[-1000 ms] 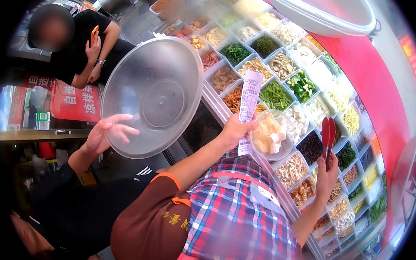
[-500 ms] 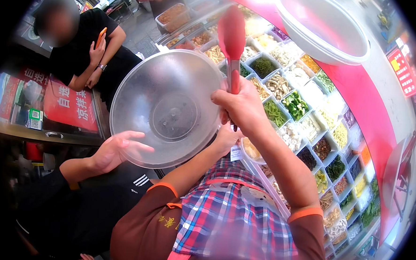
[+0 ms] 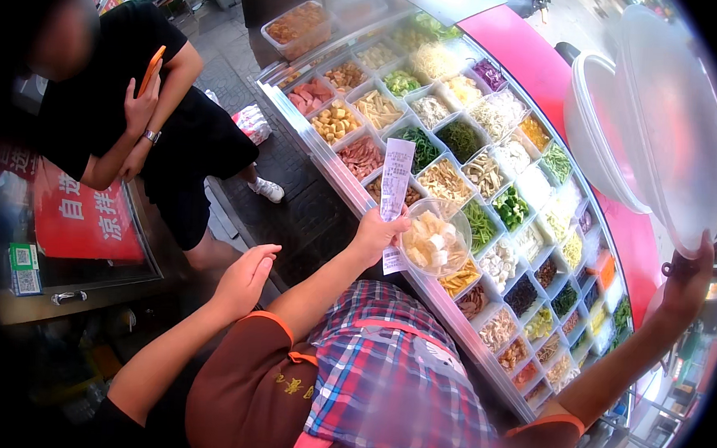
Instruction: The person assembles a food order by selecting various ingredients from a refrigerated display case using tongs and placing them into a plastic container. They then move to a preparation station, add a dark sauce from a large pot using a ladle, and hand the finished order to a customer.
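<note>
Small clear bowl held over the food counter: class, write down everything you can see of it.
The small clear bowl is round, shallow and see-through, and looks like thin plastic. It is roughly upright and filled with pale cubes and chunks of food. The left hand grips its near rim and holds it above the food counter, apart from the compartments. The same hand holds a long white paper slip beside the rim.

Left hand [image 3: 376, 235] reaching forward, fingers clasped, right hand [image 3: 688, 283] raised, gripping

White paper receipt [image 3: 394, 195] over the trays; red sign [image 3: 83, 214] far left.
</note>
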